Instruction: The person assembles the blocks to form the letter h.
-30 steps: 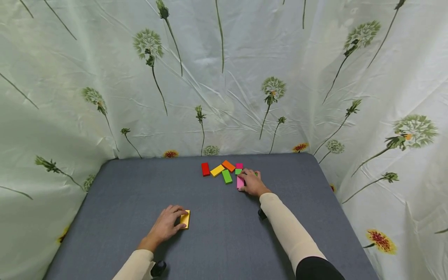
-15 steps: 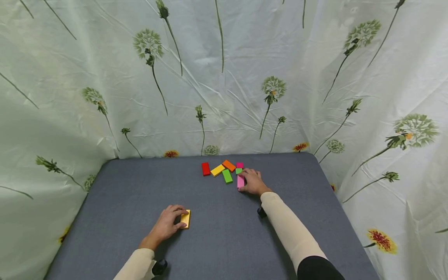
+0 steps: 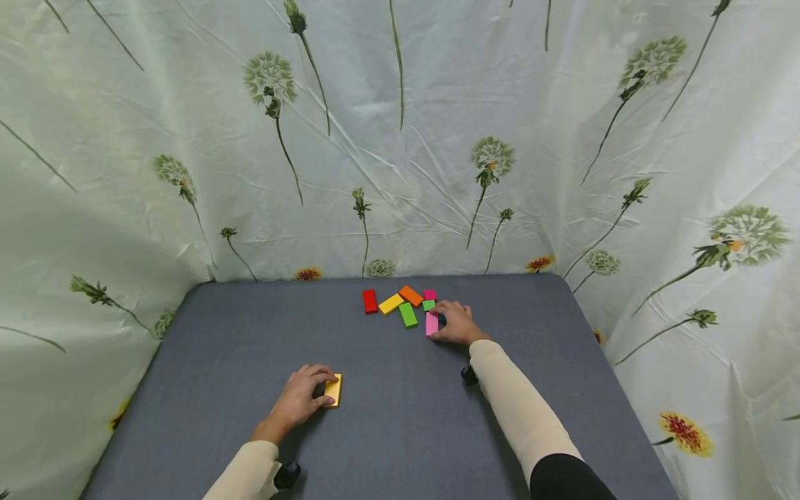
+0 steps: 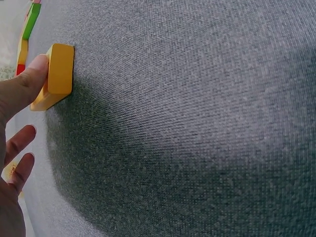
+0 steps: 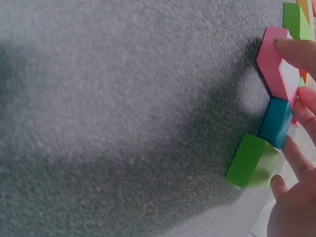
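Observation:
My left hand [image 3: 304, 397] lies on the grey tabletop with one fingertip [image 4: 29, 79] against the edge of a yellow-orange block [image 3: 334, 389] [image 4: 59, 74]; its other fingers are off the block. At the far side my right hand [image 3: 457, 323] arches over a cluster of blocks. One fingertip [image 5: 298, 49] sits on a pink block [image 3: 432, 323] [image 5: 275, 61]. The other fingers touch a blue block [image 3: 442, 320] [image 5: 276, 122] and a light green block [image 5: 251, 161]. No pinch shows in the right wrist view.
Beyond the right hand, flat on the table [image 3: 250, 333], lie a red block [image 3: 370, 301], a yellow one [image 3: 391, 303], an orange one [image 3: 410, 296], a green one [image 3: 408, 314] and a small magenta one [image 3: 429, 294]. Floral cloth walls [image 3: 400, 173] close three sides.
The right hand has shifted slightly over the cluster, so the blue block now shows beside the pink one. The left hand and its block have stayed put.

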### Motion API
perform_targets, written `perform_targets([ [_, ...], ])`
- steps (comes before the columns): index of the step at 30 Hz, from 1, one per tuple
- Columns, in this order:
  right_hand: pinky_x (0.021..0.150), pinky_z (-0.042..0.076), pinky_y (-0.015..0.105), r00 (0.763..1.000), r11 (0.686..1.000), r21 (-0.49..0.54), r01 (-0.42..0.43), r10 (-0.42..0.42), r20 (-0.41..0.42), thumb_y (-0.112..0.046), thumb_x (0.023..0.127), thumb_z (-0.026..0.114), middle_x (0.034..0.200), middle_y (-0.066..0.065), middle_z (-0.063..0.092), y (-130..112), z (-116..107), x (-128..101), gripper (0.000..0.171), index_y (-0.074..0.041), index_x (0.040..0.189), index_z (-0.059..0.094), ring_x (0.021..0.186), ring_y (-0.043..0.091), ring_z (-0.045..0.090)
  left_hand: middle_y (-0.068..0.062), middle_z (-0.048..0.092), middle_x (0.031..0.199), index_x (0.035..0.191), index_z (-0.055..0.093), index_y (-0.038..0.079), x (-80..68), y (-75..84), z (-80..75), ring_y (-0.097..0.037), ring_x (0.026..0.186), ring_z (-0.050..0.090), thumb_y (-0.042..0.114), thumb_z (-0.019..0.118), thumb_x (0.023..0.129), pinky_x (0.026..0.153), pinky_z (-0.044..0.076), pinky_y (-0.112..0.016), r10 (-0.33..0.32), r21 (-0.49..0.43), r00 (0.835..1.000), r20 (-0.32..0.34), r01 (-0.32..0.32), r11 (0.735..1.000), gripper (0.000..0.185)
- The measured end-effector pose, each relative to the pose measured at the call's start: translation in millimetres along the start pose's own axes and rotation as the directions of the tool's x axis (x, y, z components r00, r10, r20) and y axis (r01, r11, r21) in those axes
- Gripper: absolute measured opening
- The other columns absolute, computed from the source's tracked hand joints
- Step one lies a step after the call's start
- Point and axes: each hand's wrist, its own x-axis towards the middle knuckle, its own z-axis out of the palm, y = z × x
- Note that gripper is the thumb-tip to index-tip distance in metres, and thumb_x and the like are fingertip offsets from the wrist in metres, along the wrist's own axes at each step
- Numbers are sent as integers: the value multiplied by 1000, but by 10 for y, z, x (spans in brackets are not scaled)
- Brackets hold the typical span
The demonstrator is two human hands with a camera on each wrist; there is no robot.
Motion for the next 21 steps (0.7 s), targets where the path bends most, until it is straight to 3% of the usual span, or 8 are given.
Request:
perform_targets([
  [8, 101, 22, 53, 999, 1000, -9, -16, 16, 38, -26, 76, 83, 134, 8, 54, -15, -34, 36, 57, -12, 127, 63, 125, 30, 43, -3, 65, 106, 97, 72, 9, 4, -16, -12, -24, 97, 57, 18, 85, 66, 83, 41, -46, 13, -11, 1000, -17, -13, 1000, 34],
  [21, 104, 18, 53, 998, 998, 9, -59, 59, 0, -25, 74, 84, 132, 10, 55, -87, -39, 18, 58, -8, 125, 62, 126, 30, 43, -3, 64, 109, 100, 72, 8, 0, -18, 4, -25, 102, 56, 17, 84, 69, 87, 41, -48, -7, -17, 1000, 12, 7, 1000, 34],
])
